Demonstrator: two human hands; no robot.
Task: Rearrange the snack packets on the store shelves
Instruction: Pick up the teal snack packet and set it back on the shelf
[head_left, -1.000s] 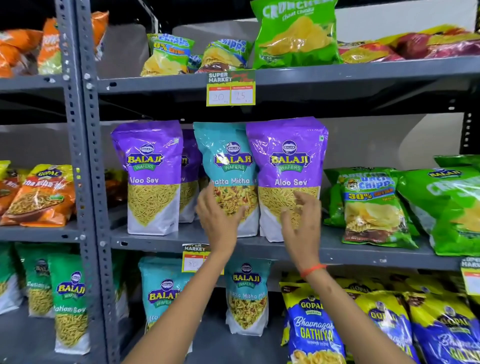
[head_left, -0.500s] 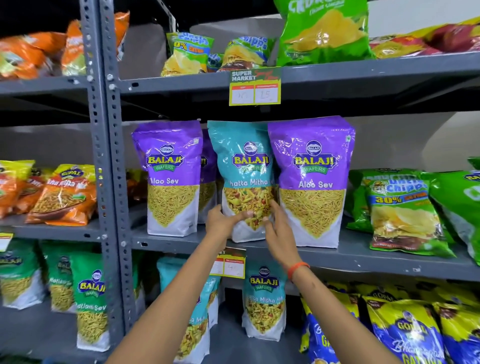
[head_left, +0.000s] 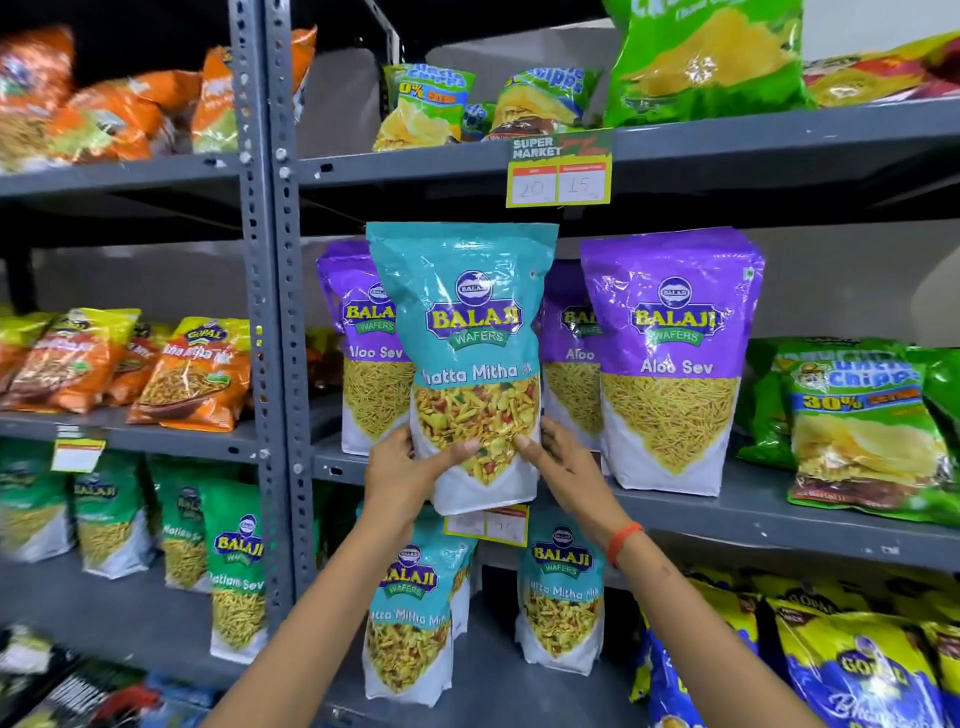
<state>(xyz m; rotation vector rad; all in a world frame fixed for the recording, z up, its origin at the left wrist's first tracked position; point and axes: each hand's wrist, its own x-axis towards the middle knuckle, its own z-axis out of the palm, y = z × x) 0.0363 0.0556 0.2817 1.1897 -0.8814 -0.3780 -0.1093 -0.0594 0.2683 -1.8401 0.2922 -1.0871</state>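
Left hand (head_left: 402, 475) and right hand (head_left: 563, 467) gripping glossy teal Khatta Mitha pouch (head_left: 467, 332) mid-frame, clear of grey metal shelf edge (head_left: 727, 512).

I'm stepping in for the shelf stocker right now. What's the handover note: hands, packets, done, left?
Left hand and right hand: both grip the teal Khatta Mitha packet by its lower edges, upright, lifted in front of the middle shelf.
Purple Aloo Sev packets stand on that shelf.
Two more teal packets stand on the shelf below.
Done: teal packet picked.
Left: probably set it with its matching ones below.
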